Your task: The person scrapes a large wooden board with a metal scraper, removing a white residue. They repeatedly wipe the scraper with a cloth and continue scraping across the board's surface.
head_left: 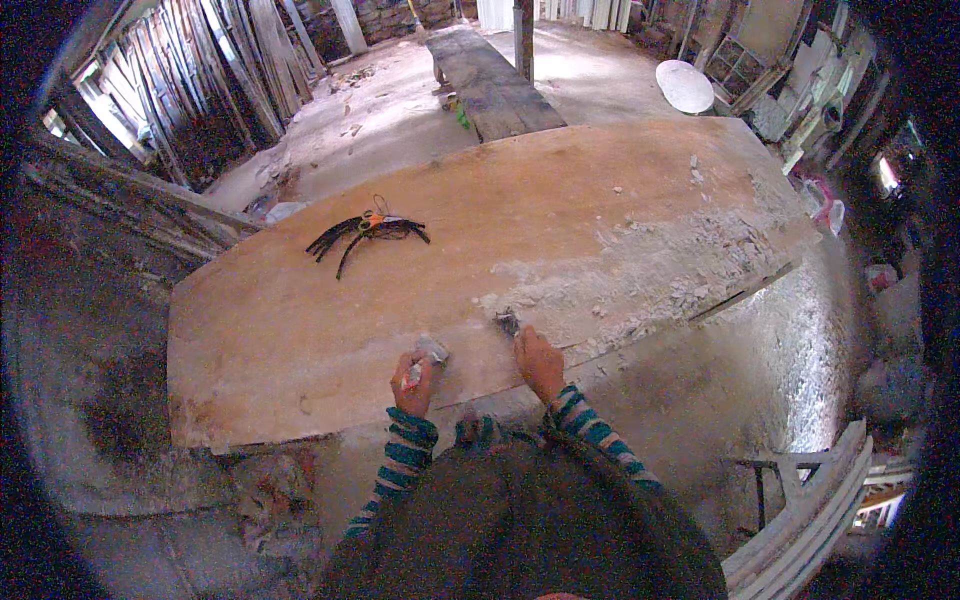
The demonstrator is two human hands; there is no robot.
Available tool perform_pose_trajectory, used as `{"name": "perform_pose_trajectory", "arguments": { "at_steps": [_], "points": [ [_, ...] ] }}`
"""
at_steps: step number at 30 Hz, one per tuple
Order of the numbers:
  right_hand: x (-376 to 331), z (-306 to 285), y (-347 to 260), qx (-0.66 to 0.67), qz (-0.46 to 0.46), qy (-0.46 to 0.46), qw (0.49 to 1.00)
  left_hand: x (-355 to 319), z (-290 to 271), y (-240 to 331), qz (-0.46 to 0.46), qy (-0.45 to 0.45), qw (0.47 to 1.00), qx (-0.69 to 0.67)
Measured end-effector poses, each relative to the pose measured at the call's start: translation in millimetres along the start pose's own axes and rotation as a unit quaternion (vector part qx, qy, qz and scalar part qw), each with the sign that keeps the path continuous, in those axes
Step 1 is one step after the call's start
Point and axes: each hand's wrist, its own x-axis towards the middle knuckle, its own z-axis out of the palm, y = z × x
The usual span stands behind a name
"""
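Both my hands are over the near edge of a large wooden board [300, 320]. My left hand [412, 384] is closed round a small tool with a pale, flat end [432, 349]; a bit of red and white shows between the fingers. My right hand [540, 364] is closed on a small tool with a dark end [507, 322], which points away from me toward the board. The exact kind of either tool is too small to tell. Pale crumbs and flakes [650, 270] lie thick on the board to the right of my hands.
Farther left on the board lies a bundle of black strips [368, 232] with orange-handled scissors [371, 219]. Beyond the board stands a long dark bench [490, 85] beside a post [524, 40]. Planks [230, 80] lean at the far left; pale wooden slats [810, 530] lie at the lower right.
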Motion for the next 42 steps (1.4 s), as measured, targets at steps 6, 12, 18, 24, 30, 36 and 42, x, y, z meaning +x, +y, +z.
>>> {"name": "perform_pose_trajectory", "arguments": {
  "at_steps": [6, 12, 18, 24, 30, 36, 42],
  "points": [
    [36.0, -51.9, -7.9, 0.114, 0.07, 0.0, 0.991, 14.9, -13.5, 56.8, 0.003, -0.076, 0.99, 0.122],
    [-35.8, -26.0, -18.3, -0.031, 0.089, -0.005, 0.996, 30.2, -27.6, 42.8, -0.026, -0.164, 0.986, 0.027],
    [0.9, 7.3, -48.0, -0.08, 0.148, 0.066, 0.984, 48.4, -43.2, 38.2, -0.004, -0.207, 0.977, 0.042],
    [-9.3, -6.7, -69.2, -0.049, 0.23, 0.033, 0.971, 59.8, -45.3, -0.6, 0.03, -0.264, 0.964, -0.012],
    [-6.5, -19.5, -90.8, -0.007, 0.303, 0.029, 0.953, 59.9, -48.7, -13.3, 0.062, -0.265, 0.962, 0.014],
    [-17.3, 26.9, -61.7, 0.015, 0.226, 0.109, 0.968, 62.1, -49.8, -5.0, 0.009, -0.304, 0.952, 0.036],
    [-0.4, -1.1, -87.6, -0.063, 0.245, 0.061, 0.965, 63.7, -51.7, -8.7, 0.033, -0.285, 0.957, 0.036]
  ]
}}
